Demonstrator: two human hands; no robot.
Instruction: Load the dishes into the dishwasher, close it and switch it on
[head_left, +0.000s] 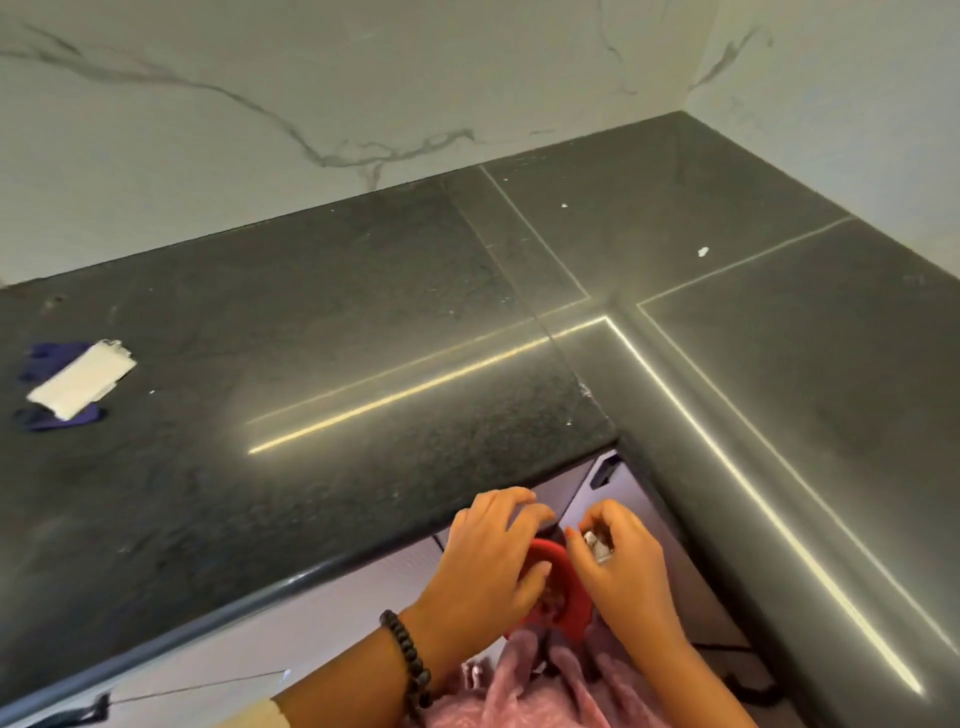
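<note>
both hands work just below the dark bench (322, 364) edge. the left hand (488, 561) curls its fingers round a red dish (563, 582); the right hand (623, 566), just beside it, pinches a small shiny metal piece (597, 543). far to their left a white card (80, 382) lies on the bench.

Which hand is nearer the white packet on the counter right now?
Left. The left hand is just below the counter's front edge, holding a red object, well right of the white packet. The right hand is further right still, pinching something small and shiny.
</note>
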